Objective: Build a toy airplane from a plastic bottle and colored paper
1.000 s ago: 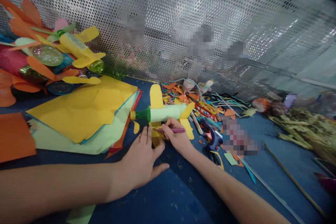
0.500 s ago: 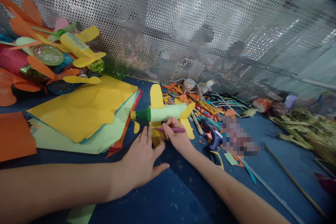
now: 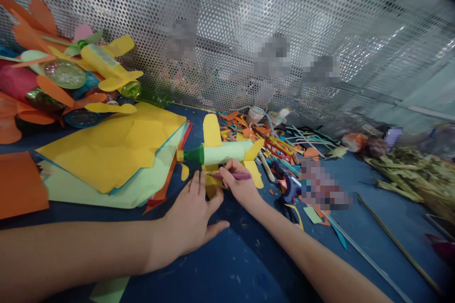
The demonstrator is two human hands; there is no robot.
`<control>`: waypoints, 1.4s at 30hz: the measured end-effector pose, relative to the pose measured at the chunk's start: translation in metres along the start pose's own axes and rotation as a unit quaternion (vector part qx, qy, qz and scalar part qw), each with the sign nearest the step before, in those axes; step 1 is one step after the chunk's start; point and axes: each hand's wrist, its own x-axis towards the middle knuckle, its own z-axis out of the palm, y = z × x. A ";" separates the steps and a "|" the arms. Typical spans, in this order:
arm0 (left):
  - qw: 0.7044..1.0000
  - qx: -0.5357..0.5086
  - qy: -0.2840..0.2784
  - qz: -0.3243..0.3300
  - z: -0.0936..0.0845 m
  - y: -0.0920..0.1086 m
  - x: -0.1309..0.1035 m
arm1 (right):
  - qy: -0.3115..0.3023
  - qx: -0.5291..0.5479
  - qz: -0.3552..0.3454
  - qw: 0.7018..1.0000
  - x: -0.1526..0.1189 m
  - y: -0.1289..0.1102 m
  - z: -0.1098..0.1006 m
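Observation:
A toy plane [image 3: 224,153] made from a bottle lies on the blue table, its neck and yellow cap to the left. Pale green paper wraps the body, and yellow paper wings and tail pieces stick out. My right hand [image 3: 245,188] grips a purple pen [image 3: 242,176], its tip over the near yellow wing [image 3: 213,185]. Fingers stretched out, my left hand [image 3: 194,213] lies flat with its fingertips on that wing's edge. Both hands partly cover the wing. Beside the bottle cap is a small yellow paper piece [image 3: 185,172].
Left of the plane is a stack of coloured paper sheets [image 3: 106,147]. Finished-looking bottle planes [image 3: 103,61] are piled behind it. Paper scraps [image 3: 245,125] and a dark blue tool [image 3: 289,187] lie to the right. A perforated metal screen [image 3: 227,23] stands along the back.

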 end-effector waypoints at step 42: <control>1.000 0.008 -0.004 -0.007 -0.002 0.001 0.000 | 0.004 -0.032 -0.024 0.999 0.000 -0.001 0.000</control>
